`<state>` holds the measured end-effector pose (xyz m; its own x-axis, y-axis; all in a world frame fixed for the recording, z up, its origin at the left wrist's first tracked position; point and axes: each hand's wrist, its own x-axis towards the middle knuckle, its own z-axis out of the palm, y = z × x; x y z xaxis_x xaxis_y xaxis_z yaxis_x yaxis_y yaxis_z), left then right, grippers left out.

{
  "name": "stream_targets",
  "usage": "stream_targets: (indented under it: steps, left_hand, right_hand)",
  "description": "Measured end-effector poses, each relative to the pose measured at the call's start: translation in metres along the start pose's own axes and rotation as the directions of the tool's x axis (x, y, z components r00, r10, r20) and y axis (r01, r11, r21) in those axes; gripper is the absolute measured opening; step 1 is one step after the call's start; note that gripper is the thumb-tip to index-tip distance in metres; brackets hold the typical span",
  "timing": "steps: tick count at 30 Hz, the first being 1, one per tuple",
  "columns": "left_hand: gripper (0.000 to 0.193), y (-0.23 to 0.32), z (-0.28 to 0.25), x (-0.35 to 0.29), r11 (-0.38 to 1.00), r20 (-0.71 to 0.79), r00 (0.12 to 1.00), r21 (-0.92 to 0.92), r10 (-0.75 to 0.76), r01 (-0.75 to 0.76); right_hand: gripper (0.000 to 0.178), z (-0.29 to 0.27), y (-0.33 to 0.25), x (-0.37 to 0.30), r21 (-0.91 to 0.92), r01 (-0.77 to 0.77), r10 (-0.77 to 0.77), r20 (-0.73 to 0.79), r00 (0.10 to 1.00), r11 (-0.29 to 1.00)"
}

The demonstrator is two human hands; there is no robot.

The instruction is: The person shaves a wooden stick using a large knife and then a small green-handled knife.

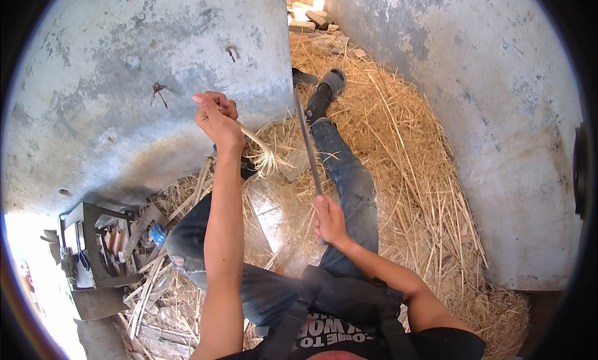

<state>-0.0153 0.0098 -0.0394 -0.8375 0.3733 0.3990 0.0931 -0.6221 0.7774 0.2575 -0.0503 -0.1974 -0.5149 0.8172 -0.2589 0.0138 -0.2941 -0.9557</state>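
Observation:
I sit on straw with my legs in jeans stretched forward. My left hand (215,117) is raised and closed on a pale strip of fibre (265,149) whose frayed end hangs below my fist. My right hand (329,220) grips the handle of a long narrow blade (307,139) that points up and away over my right leg. The blade stands just right of the fibre strip; I cannot tell whether they touch.
Concrete walls (124,61) rise on the left and on the right (498,110). Loose straw (405,173) covers the floor. A dark metal rack (93,254) with sticks stands at the lower left. Rubble lies at the far end (308,17).

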Motion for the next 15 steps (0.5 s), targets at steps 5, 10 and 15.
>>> stream_targets:
  steps: [5, 10, 15]
  left_hand:
    - [0.068, 0.005, 0.000, -0.009, 1.000, -0.005, 1.000, 0.003, 0.010, -0.010]
    - [0.066, 0.005, 0.013, -0.015, 1.000, -0.026, 0.999, -0.008, -0.024, 0.024]
    - [0.066, 0.016, -0.034, -0.003, 0.999, -0.112, 0.993, 0.040, 0.021, -0.017]
  right_hand:
    - [0.043, 0.008, 0.054, 0.012, -0.261, -0.037, 0.044, 0.021, 0.999, 0.964]
    - [0.042, -0.027, 0.168, 0.026, -0.273, -0.339, 0.343, -0.034, 0.939, 0.900]
    - [0.045, -0.002, 0.101, 0.011, -0.067, -0.528, 0.530, 0.023, 0.848, 0.847]
